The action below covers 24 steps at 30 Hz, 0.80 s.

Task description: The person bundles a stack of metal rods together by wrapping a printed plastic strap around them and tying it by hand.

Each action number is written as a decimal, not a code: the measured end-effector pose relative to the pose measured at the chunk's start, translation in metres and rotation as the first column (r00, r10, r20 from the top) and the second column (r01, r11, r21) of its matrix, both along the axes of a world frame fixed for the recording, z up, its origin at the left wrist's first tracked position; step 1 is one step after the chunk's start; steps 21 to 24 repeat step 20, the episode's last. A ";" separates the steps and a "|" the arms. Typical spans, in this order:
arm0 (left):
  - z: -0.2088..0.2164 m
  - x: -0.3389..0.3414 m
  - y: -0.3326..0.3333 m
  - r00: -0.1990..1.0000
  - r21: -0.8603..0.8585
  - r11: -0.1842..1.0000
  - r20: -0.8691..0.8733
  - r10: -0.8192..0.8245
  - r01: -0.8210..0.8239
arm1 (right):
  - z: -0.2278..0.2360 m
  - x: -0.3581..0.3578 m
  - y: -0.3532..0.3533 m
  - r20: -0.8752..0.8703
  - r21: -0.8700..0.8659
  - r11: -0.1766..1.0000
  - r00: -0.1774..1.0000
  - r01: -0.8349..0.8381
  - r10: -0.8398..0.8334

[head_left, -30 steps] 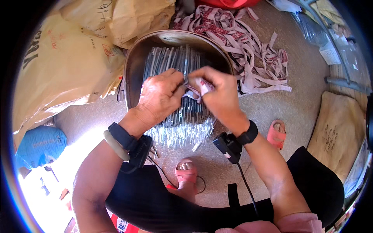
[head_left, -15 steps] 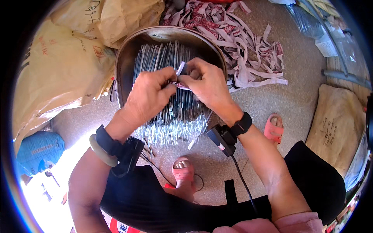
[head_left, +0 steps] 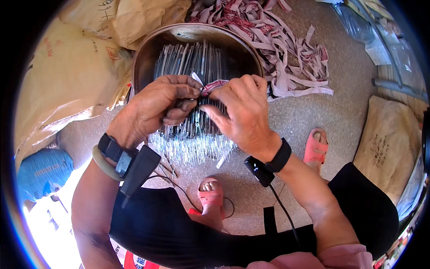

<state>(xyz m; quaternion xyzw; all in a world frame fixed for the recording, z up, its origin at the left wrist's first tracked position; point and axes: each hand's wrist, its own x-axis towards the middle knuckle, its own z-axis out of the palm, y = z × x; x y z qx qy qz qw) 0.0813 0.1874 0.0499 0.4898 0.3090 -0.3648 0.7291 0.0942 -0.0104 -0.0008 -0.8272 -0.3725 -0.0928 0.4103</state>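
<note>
Over a round metal basin [head_left: 144, 48] full of thin, shiny metal strips [head_left: 181, 60], my two hands are close together. Thumb and fingers of my left hand [head_left: 163, 101] pinch a white and red patterned fabric strip [head_left: 216, 86], whose short white end sticks up above them. My right hand [head_left: 244, 114] is just to the right, its thumb apart from the curled fingers. The fabric strip runs toward those fingers and passes out of sight behind them. Below both hands, the metal strips' near ends fan out in a bright bundle.
A tangled heap of white and red fabric strips [head_left: 291, 62] lies beyond the basin to the right. Large tan sacks [head_left: 76, 76] crowd the left, with a blue bag [head_left: 45, 175] nearer. At right lie a brown sack [head_left: 383, 143] and a metal frame [head_left: 398, 87].
My right thumb has come away from the fabric strip and its fingers have spread. The left hand has turned, still pinching the strip, and more of the strip shows between the hands.
</note>
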 end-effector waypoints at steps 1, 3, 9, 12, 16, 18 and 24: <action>0.000 -0.001 0.000 1.000 0.012 1.000 0.005 0.002 -0.002 | -0.006 0.001 0.003 -0.005 0.019 1.000 1.000 0.003 -0.003; 0.000 -0.003 -0.001 1.000 0.034 0.999 0.014 0.003 -0.003 | -0.015 0.006 0.008 -0.015 0.055 0.998 1.000 0.012 -0.011; 0.002 -0.002 -0.004 0.998 0.102 0.994 0.036 -0.041 0.038 | -0.015 0.009 0.015 -0.544 0.173 0.985 0.835 0.013 0.085; 0.000 -0.004 -0.002 0.999 0.074 0.997 0.029 0.019 -0.021 | -0.012 0.027 -0.002 -0.888 0.237 0.970 0.392 -0.056 0.240; 0.000 -0.001 -0.004 0.999 0.105 0.994 0.044 -0.018 0.013 | 0.000 0.018 0.000 -0.652 0.012 0.995 0.754 -0.096 0.080; 0.003 0.004 -0.008 1.000 0.107 0.994 0.028 -0.010 0.007 | -0.010 0.011 0.006 -0.474 -0.008 1.000 0.880 -0.030 0.023; 0.001 0.000 -0.004 1.000 0.112 0.994 0.015 -0.013 0.011 | -0.020 0.007 0.009 -0.537 -0.039 0.995 0.842 -0.091 0.056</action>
